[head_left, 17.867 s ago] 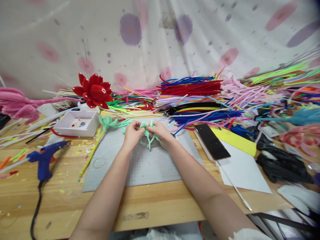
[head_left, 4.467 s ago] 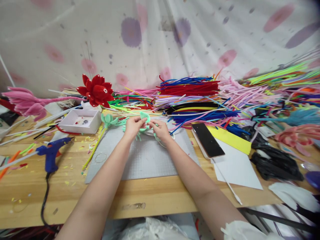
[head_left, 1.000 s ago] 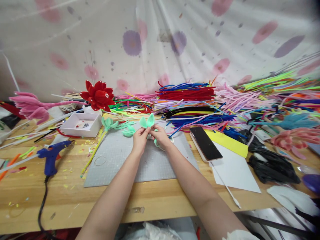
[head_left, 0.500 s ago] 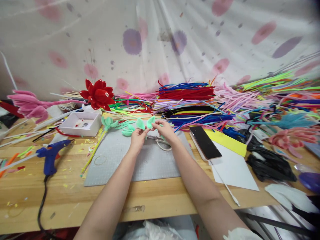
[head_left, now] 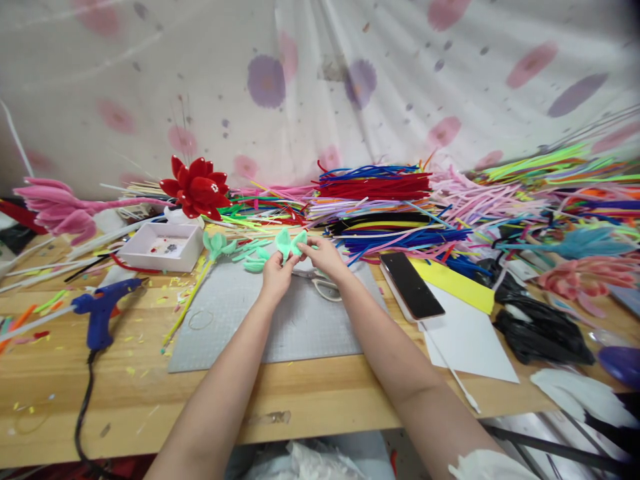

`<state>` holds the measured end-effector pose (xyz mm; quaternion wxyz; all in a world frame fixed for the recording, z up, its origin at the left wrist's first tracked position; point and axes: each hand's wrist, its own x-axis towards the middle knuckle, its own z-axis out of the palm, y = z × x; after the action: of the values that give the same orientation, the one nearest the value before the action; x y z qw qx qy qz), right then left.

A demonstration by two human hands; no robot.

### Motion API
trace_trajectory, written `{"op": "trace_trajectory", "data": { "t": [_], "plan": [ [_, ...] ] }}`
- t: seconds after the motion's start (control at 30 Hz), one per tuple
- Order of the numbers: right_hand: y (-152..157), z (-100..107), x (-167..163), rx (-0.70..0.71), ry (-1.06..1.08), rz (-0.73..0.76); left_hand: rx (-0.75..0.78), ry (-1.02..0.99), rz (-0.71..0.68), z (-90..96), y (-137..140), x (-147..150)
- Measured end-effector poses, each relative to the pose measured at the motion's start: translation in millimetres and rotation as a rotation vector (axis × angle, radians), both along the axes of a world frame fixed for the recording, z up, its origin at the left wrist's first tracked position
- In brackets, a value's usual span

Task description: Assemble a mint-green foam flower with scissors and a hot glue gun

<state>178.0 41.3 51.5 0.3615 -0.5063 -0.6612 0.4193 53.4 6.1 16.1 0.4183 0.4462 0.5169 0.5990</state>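
Fingers of the left hand [head_left: 275,275] pinch two mint petals [head_left: 283,241] at their bases, above the far part of the grey mat [head_left: 215,307]; those of the right hand [head_left: 324,257] nip the rightmost petal [head_left: 299,241]. Uneven pulling could crease that petal or twist the pair; a loosened left pinch might drop both beside the scissors [head_left: 327,290].

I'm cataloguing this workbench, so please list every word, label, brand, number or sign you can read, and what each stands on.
None can be read.
Gray cutting mat: grid lines show; any numbers are too small to read.
Blue glue gun: no legible brand.
Smartphone: dark screen, no text visible.
Yellow sheet and white paper: no writing visible.
Mint-green petals: no lettering visible.
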Motion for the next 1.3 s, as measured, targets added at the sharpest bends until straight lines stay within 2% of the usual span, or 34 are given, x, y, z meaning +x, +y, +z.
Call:
{"op": "trace_trajectory", "data": {
  "t": [0.1,0.33,0.4,0.5,0.6,0.67,0.77,0.9,0.97,1.07,1.2,1.23,1.3],
  "plan": [
    [1,2,0,0.035,-0.048,-0.008,0.014,0.032,0.016,-0.8,0,-1],
    [4,4,-4,0.045,-0.206,-0.064,0.055,0.275,0.189,-2.9,1,-6],
    [7,2,-4,0.026,-0.219,-0.059,0.039,0.244,0.186,-3.6,1,-4],
    [13,0,-3,0.005,-0.161,0.018,-0.006,0.023,0.069,-5.1,1,0],
    [16,-1,-2,0.058,-0.074,0.102,-0.037,-0.119,0.018,-7.5,3,3],
    [16,1,-3,0.079,-0.110,0.075,-0.045,-0.073,0.086,-9.9,5,2],
    [15,5,-6,0.030,-0.237,-0.016,-0.037,0.040,0.192,-13.7,7,0],
    [16,3,-9,0.015,-0.288,-0.061,-0.035,0.079,0.205,-16.5,10,-1],
    [18,0,-9,0.022,-0.228,-0.068,-0.050,0.035,0.172,-16.5,13,1],
    [19,-4,-6,-0.041,0.035,-0.066,-0.126,-0.023,0.137,-14.9,19,2],
    [18,-7,1,-0.121,0.356,0.035,-0.310,0.115,0.159,-11.6,24,1],
    [17,-7,3,-0.115,0.389,0.062,-0.317,0.129,0.174,-10.7,24,1],
    [16,-8,4,-0.085,0.416,0.091,-0.222,0.096,0.196,-8.4,21,3]
  ]
}}
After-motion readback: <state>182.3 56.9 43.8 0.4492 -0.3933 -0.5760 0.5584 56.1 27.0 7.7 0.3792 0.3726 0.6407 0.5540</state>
